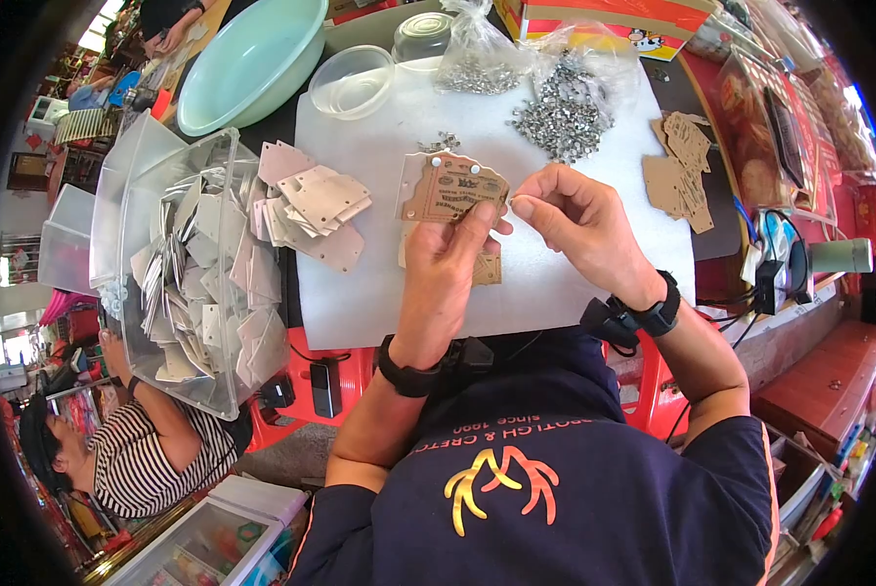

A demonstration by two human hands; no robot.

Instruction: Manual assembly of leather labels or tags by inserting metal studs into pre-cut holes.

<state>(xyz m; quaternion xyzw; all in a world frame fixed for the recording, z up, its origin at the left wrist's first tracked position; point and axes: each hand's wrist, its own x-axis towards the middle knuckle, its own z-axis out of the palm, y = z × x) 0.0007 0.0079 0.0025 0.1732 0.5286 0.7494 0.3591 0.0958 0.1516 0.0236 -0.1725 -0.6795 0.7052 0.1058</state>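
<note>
My left hand grips a brown printed card with a wavy edge, thumb on its face. Two round silver studs show near the card's upper edge. At its right corner, my right hand has thumb and forefinger pinched together; whatever lies between them is too small to make out. Beneath my left hand, another brown card lies partly hidden on the white work sheet. A few small metal pieces lie just beyond the held card.
A heap of small metal pieces spills from a plastic bag. Left are pale cut plates and a clear bin full of more. Brown cards lie right. A clear bowl and green basin stand behind. Another person sits left.
</note>
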